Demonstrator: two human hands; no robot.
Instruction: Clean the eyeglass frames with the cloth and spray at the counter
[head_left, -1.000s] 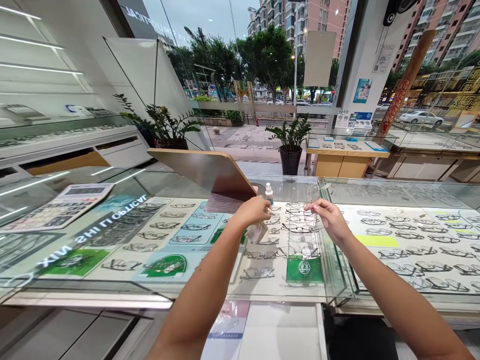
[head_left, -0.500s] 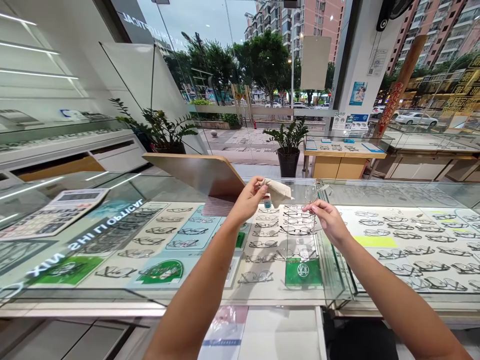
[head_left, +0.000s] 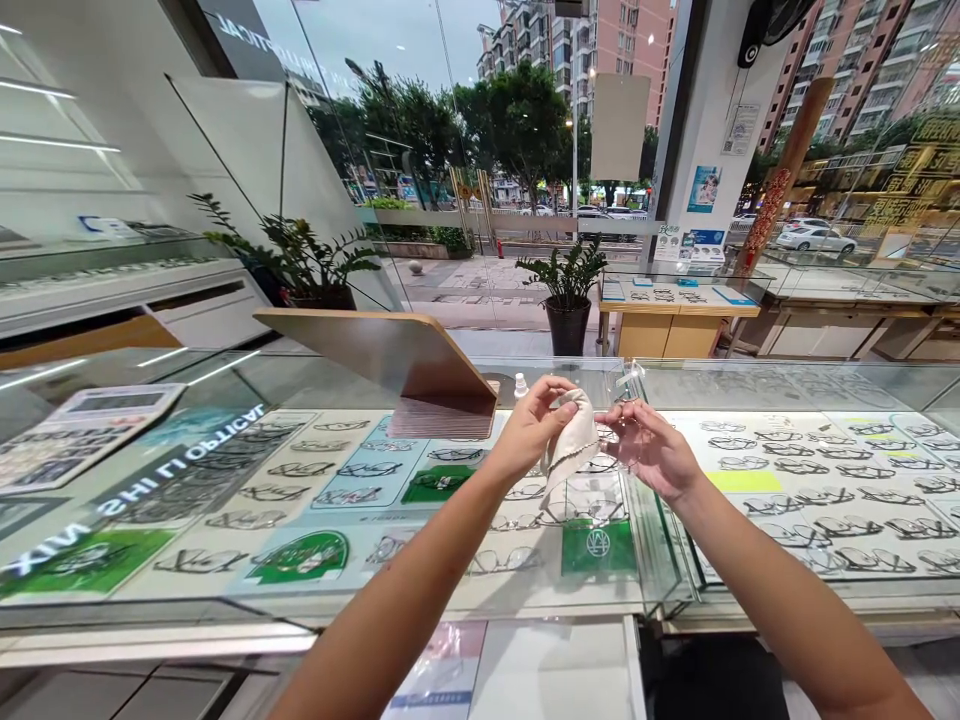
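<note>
Above the glass counter, my left hand point(head_left: 534, 432) is closed on a cream cleaning cloth point(head_left: 576, 442), which hangs in folds below the fingers. My right hand point(head_left: 660, 455) pinches a thin-framed pair of glasses point(head_left: 621, 436) just to the right of the cloth. The cloth covers part of the glasses, so I cannot tell which portion it touches. Just behind my left hand, a small white bottle point(head_left: 520, 385) stands on the counter.
Rows of display glasses point(head_left: 802, 466) lie beneath the counter's glass point(head_left: 300, 590). A tilted wooden-edged mirror or board point(head_left: 360, 345) stands left of my hands. Beyond the counter are a potted plant point(head_left: 568, 300) and a small display table point(head_left: 675, 325).
My left hand has moved down and right, bringing the cloth to the glasses. My right hand has turned and lowered slightly, keeping hold of the glasses. The view has shifted a little.
</note>
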